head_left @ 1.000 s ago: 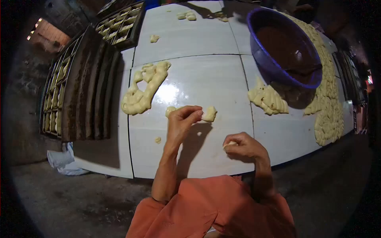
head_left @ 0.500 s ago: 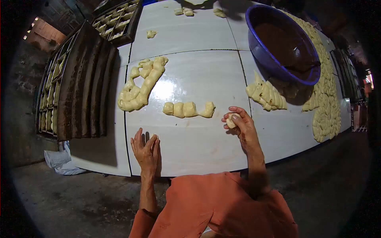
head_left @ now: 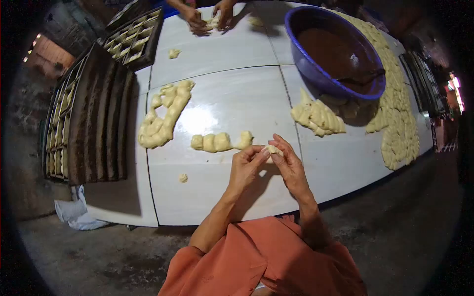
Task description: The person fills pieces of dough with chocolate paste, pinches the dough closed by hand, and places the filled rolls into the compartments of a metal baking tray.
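Both hands meet over the white table, pinching one small piece of pale dough between them. My left hand has its thumb and fingers closed on the dough's left side. My right hand grips it from the right, fingers curled around. Just beyond the fingertips lies a short row of dough pieces, joined together. A small shaped dough lump sits alone on the table to the left of my left hand. Whether any filling is inside the held dough is hidden.
A blue basin of brown filling stands at the right, near a dough slab. More dough covers the table's right edge. A dough loop lies left, beside stacked trays. Across the table, another person's hands handle dough.
My left hand has left the small lump on the table and moved right to join my right hand at the dough piece. Another person's hands have come into view at the far side.
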Action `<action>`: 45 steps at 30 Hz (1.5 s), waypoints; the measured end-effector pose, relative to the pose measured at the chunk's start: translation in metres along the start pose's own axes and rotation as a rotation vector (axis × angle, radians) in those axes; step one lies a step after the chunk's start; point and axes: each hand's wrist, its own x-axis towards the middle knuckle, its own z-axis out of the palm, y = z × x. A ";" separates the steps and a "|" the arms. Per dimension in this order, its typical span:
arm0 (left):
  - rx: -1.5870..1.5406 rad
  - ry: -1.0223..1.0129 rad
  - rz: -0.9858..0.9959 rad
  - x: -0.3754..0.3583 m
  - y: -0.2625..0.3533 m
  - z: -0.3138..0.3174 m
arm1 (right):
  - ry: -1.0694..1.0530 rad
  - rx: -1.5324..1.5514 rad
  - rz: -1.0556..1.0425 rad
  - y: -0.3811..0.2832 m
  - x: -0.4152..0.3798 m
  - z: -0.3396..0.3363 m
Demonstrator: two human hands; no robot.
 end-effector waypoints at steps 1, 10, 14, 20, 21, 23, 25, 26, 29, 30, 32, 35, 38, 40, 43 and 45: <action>-0.021 -0.025 0.022 0.000 0.001 0.003 | -0.007 0.030 0.040 0.001 -0.001 -0.010; 0.309 0.129 0.603 0.023 0.009 0.056 | 0.175 0.137 -0.042 -0.014 0.009 -0.038; 0.228 -0.095 0.783 0.038 0.002 0.083 | 0.087 0.792 0.107 -0.049 0.013 -0.036; 0.039 -0.099 0.591 0.050 0.001 0.123 | 0.079 0.761 0.019 -0.076 0.057 -0.076; -0.144 -0.196 0.290 0.050 -0.014 0.116 | 0.129 0.700 -0.015 -0.084 0.070 -0.086; -0.238 -0.188 0.023 0.042 -0.014 0.105 | 0.176 0.380 -0.160 -0.105 0.108 -0.130; -0.118 -0.132 0.004 0.040 -0.010 0.082 | 0.251 -0.027 -0.167 -0.120 0.149 -0.171; -0.040 -0.092 0.037 0.038 -0.002 0.072 | 0.213 -0.257 -0.136 -0.120 0.171 -0.189; 0.146 0.028 0.125 0.038 0.008 0.047 | -0.010 -0.795 0.026 -0.095 0.225 -0.228; 0.111 0.055 0.102 0.035 0.012 0.044 | -0.150 -0.961 -0.002 -0.064 0.245 -0.246; 0.141 0.070 0.114 0.033 0.011 0.038 | -0.299 -1.085 0.052 -0.043 0.258 -0.255; 0.064 0.072 0.030 0.029 -0.001 0.031 | -0.287 -0.927 0.199 -0.077 0.244 -0.232; -0.069 0.018 -0.027 0.035 -0.019 0.030 | -0.194 -0.651 0.050 -0.075 0.235 -0.237; 0.098 -0.036 0.005 0.036 0.008 0.043 | -0.063 -0.262 0.068 -0.098 0.213 -0.219; 0.189 -0.117 0.101 0.051 0.022 0.064 | 0.053 0.164 0.089 -0.116 0.176 -0.177; -0.095 -0.152 0.026 0.058 0.029 0.080 | 0.062 0.388 0.084 -0.109 0.152 -0.143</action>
